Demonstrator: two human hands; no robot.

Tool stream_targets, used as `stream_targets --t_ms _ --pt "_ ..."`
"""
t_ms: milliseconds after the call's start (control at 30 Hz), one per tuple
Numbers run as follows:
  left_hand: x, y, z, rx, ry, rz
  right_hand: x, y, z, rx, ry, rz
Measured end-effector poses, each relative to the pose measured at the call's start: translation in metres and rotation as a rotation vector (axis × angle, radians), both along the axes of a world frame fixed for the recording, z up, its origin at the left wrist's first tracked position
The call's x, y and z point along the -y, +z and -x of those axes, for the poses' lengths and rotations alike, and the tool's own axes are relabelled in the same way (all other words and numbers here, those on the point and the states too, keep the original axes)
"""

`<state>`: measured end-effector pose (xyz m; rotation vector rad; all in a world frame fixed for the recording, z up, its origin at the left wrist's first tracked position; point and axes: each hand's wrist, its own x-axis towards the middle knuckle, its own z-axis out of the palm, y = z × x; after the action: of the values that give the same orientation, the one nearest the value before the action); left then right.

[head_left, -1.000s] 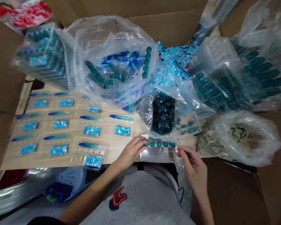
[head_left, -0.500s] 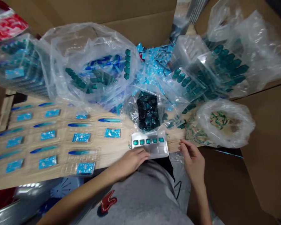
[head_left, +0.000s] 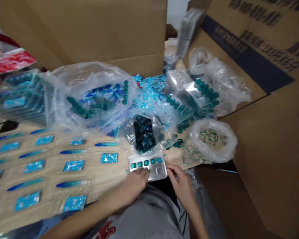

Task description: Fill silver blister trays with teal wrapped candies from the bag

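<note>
A clear plastic tray [head_left: 154, 176] lies at the table's front edge, with a row of several teal square gems [head_left: 146, 163] along its far side. My left hand [head_left: 137, 179] is over the tray's near left part, fingers curled on it. Beside the tray's right edge, my right hand [head_left: 180, 179] has thumb and fingertips brought together; anything between them is too small to make out. Just beyond the tray sits an open plastic bag of dark teal gems [head_left: 144, 134].
Clear trays with blue-tipped sticks [head_left: 73, 184] and blue printed packets [head_left: 74, 202] cover the left side. A large bag [head_left: 62, 71] stands behind them. On the right are a rolled-down bag of small green-edged pieces [head_left: 214, 141] and cardboard boxes [head_left: 269, 139].
My right hand has come left to the tray's right edge. The left hand stays on the tray. The view has shifted, so the table sits lower and more to the left.
</note>
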<state>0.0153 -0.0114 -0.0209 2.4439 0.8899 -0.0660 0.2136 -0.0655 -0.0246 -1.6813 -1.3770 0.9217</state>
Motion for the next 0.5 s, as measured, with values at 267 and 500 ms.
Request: stream_targets --t_ms 267,500 --pt "0.000 0.040 0.007 0.210 -0.014 -0.336 0.002 0.029 -0.005 0.038 0.190 -0.202" --pt "-0.003 0.086 0.007 0.487 -0.036 -0.554 -0.013 0.076 -0.023 -0.051 0.357 -0.231"
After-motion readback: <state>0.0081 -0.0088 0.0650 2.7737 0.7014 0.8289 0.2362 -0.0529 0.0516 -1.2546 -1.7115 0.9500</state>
